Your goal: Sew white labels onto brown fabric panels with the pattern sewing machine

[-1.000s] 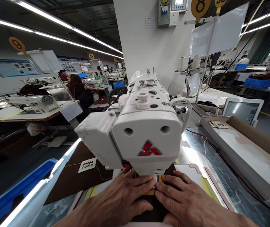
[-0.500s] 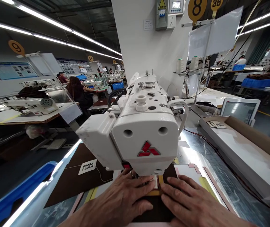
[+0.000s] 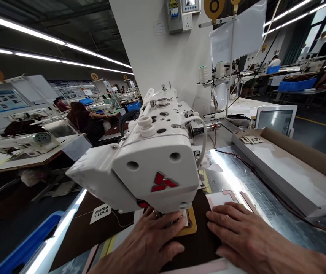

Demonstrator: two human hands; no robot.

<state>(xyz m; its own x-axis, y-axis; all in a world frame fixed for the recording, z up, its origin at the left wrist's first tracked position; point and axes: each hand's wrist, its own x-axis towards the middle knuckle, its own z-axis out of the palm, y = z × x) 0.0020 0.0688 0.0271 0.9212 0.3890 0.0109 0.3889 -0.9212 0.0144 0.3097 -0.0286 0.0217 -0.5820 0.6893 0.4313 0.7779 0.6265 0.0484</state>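
View's swung R vs. 0.5 s ago. Far L: blue bin (image 3: 37, 241), then brown fabric (image 3: 74, 228) w/ 1 white label (image 3: 100, 213) on top. L hand (image 3: 148, 238) still palm-down, open, fingers slightly spread, pressing white tag (image 3: 185, 219) in yellow frame (image 3: 193, 227), partly under sewing machine (image 3: 158, 171); no grip. Frame's R corner's now uncovered: R hand (image 3: 239, 230) has slid R, apart from it, open, flat at fabric's R edge, gripping nth. Far R: open box (image 3: 277, 167).

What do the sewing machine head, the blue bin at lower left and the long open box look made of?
Machine head: probably painted metal, white, with soft highlights.
Blue bin: likely plastic, smooth, evenly coloured.
Long open box: probably cardboard, matte brown along one side.
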